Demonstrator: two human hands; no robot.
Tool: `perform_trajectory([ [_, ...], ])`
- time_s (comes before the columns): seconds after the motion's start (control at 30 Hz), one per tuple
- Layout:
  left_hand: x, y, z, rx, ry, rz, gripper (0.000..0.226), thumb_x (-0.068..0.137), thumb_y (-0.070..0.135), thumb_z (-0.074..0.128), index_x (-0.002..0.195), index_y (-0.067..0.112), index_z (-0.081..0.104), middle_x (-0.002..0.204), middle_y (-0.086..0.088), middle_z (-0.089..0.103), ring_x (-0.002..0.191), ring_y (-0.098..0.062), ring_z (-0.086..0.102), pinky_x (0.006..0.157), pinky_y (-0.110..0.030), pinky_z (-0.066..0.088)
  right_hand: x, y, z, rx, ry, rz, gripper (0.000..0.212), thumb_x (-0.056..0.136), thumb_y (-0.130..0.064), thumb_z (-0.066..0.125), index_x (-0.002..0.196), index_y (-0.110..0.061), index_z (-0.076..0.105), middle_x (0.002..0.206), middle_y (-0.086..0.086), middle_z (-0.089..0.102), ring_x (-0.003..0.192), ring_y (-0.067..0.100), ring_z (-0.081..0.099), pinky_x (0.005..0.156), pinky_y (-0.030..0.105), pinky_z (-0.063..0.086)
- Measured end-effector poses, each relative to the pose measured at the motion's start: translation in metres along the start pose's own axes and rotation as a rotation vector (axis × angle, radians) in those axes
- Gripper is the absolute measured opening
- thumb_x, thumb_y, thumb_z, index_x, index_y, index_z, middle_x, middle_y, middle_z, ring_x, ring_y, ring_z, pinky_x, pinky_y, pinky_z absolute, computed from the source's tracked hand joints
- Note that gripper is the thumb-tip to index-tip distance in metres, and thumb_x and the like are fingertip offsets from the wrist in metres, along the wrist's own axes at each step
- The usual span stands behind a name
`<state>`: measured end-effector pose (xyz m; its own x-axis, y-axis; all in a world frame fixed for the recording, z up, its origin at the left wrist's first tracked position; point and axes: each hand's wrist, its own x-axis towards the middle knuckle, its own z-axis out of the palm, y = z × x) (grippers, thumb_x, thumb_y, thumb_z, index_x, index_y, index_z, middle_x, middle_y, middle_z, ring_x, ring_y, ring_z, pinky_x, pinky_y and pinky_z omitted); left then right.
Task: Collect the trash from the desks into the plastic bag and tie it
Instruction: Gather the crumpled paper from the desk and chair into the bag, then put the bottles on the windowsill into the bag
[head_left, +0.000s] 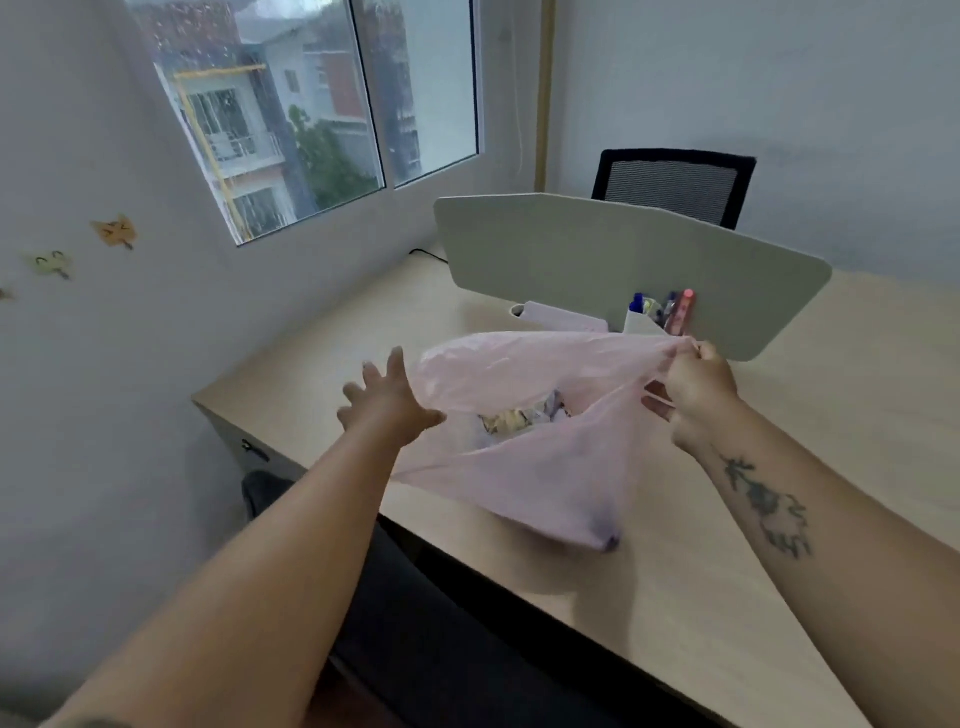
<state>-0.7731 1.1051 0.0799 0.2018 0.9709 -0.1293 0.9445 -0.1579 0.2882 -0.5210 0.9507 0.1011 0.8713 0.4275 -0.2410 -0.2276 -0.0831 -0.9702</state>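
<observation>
Pale wood desk (883, 395) by window (311, 104), right hand (696, 389) pinching pink bag (545, 467), left hand (389, 405) spread open

The plastic bag (545, 483) pinched in my right hand (696, 395) is thin pink film, half see-through, soft and wrinkled, with a faint sheen. The trash (519, 417) in its mouth looks like crumpled paper. My desk (841, 426) has a pale wood-look top, smooth and matt. The divider (597, 249) is a smooth, matt grey-white panel. The chair (675, 187) back is grey mesh in a black frame. The window (311, 104) glass is glossy and speckled with drops; the wall (78, 389) is matt paint.
</observation>
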Motion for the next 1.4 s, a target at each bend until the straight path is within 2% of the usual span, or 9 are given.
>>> perform_trajectory([
  [0.13, 0.050, 0.007, 0.013, -0.114, 0.049, 0.177, 0.032, 0.091, 0.018, 0.039, 0.119, 0.023, 0.053, 0.118, -0.009, 0.061, 0.102, -0.034, 0.060, 0.083, -0.038, 0.050, 0.024, 0.003, 0.021, 0.141, 0.157, 0.218, 0.024, 0.096, -0.016, 0.040, 0.107, -0.016, 0.060, 0.103, 0.008, 0.065, 0.079, 0.022, 0.064, 0.076, 0.039, 0.057],
  [0.2, 0.070, 0.016, 0.006, -0.375, 0.075, 0.153, 0.029, 0.088, 0.010, 0.033, 0.103, 0.016, 0.057, 0.103, -0.010, 0.062, 0.088, -0.032, 0.060, 0.074, -0.036, 0.051, 0.032, 0.003, 0.028, 0.136, 0.154, 0.263, 0.016, 0.093, -0.006, 0.044, 0.081, -0.010, 0.054, 0.089, 0.009, 0.068, 0.071, 0.016, 0.063, 0.075, 0.031, 0.058],
  [0.33, 0.101, 0.041, -0.026, -0.672, 0.071, 0.108, 0.028, 0.096, 0.022, 0.033, 0.096, 0.005, 0.056, 0.090, -0.008, 0.057, 0.080, -0.029, 0.051, 0.058, -0.030, 0.038, 0.037, -0.015, 0.046, 0.210, 0.156, 0.230, 0.027, 0.095, 0.000, 0.036, 0.072, -0.011, 0.045, 0.049, -0.001, 0.054, 0.027, 0.003, 0.046, 0.033, 0.016, 0.041],
  [0.5, 0.117, 0.046, -0.090, -0.806, 0.197, 0.190, 0.034, 0.100, 0.029, 0.034, 0.104, 0.014, 0.064, 0.101, -0.007, 0.063, 0.088, -0.026, 0.055, 0.072, -0.030, 0.041, 0.024, -0.078, 0.080, 0.142, 0.214, 0.049, 0.042, 0.072, -0.007, 0.038, 0.098, -0.016, 0.070, 0.069, 0.007, 0.063, 0.042, 0.017, 0.049, 0.048, 0.027, 0.044],
  [0.63, 0.102, 0.017, -0.167, -0.808, 0.428, 0.178, 0.037, 0.102, 0.031, 0.033, 0.113, 0.014, 0.064, 0.107, -0.008, 0.062, 0.094, -0.025, 0.054, 0.080, -0.031, 0.042, -0.011, -0.126, 0.114, 0.026, 0.035, -0.156, 0.028, 0.089, -0.017, 0.036, 0.091, -0.020, 0.063, 0.060, 0.000, 0.042, 0.036, 0.016, 0.033, 0.040, 0.022, 0.028],
  [0.87, -0.014, -0.106, -0.303, -0.732, 0.906, 0.019, 0.032, 0.102, 0.027, 0.034, 0.101, 0.011, 0.062, 0.095, -0.003, 0.056, 0.085, -0.020, 0.051, 0.072, -0.026, 0.036, -0.133, -0.173, 0.197, 0.141, -0.436, -0.451, 0.027, 0.100, -0.025, 0.032, 0.085, -0.026, 0.055, 0.057, 0.002, 0.042, 0.029, 0.012, 0.034, 0.036, 0.014, 0.026],
  [1.0, -0.112, -0.190, -0.363, -0.680, 1.110, -0.177, 0.037, 0.099, 0.030, 0.035, 0.102, 0.009, 0.064, 0.099, -0.015, 0.066, 0.089, -0.033, 0.062, 0.067, -0.031, 0.039, -0.237, -0.183, 0.232, 0.242, -0.714, -0.531, 0.030, 0.097, -0.027, 0.034, 0.077, -0.031, 0.055, 0.059, 0.003, 0.042, 0.035, 0.014, 0.037, 0.036, 0.015, 0.030],
  [1.17, -0.259, -0.295, -0.412, -0.426, 1.289, -0.379, 0.040, 0.101, 0.026, 0.034, 0.112, 0.002, 0.064, 0.116, -0.020, 0.065, 0.108, -0.035, 0.060, 0.084, -0.037, 0.048, -0.382, -0.170, 0.273, 0.268, -0.999, -0.475, 0.034, 0.094, -0.027, 0.034, 0.071, -0.036, 0.057, 0.062, 0.000, 0.045, 0.040, 0.014, 0.040, 0.037, 0.020, 0.034],
  [1.4, -0.448, -0.470, -0.388, -0.354, 1.347, -0.764, 0.045, 0.102, 0.037, 0.036, 0.117, 0.004, 0.063, 0.117, -0.021, 0.065, 0.106, -0.037, 0.062, 0.072, -0.035, 0.045, -0.589, -0.057, 0.311, 0.156, -1.340, -0.307, 0.031, 0.097, -0.019, 0.032, 0.075, -0.026, 0.052, 0.085, -0.009, 0.056, 0.050, 0.015, 0.042, 0.033, 0.012, 0.027],
])
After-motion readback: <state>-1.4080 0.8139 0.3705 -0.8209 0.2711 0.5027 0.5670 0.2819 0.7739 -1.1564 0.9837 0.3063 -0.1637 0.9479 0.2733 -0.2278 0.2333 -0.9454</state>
